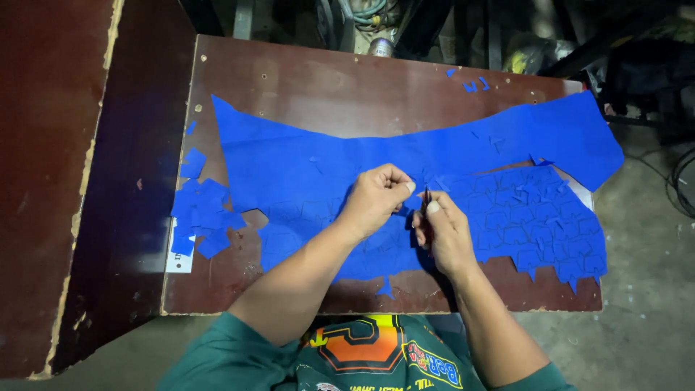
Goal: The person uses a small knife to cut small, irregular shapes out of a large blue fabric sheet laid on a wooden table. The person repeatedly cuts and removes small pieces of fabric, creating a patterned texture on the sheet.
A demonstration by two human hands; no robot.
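The large sheet of bright blue thin material (311, 163), scored all over with repeated cut outlines, lies spread across the dark brown worn wooden tabletop (326, 87) and passes directly under both hands. The left hand (373, 199) is closed, thumb and fingertips pinched together on a small bit of the blue sheet just ahead of the knuckles. The right hand (445, 235) is curled shut around a thin dark pointed tool (426, 199), whose tip stands up between the two hands, touching or just above the sheet; which of the two cannot be told. Progress, judged from the lie of things: to the right of the right fingers a wide area of the sheet shows shapes cut and lifting at their corners, with ragged gaps along the near edge; a heap of loose blue cut pieces (203, 210) sits well to the left of the left fingers. The broad upper band of the sheet beyond the fingertips appears uncut, so a good part seems left. A few small blue scraps (474, 85) lie at the far edge of the table. Labels: a small white rectangular paper slip (177, 261) lies partly under the loose pieces, near the left table edge; its marking is too small to tell.
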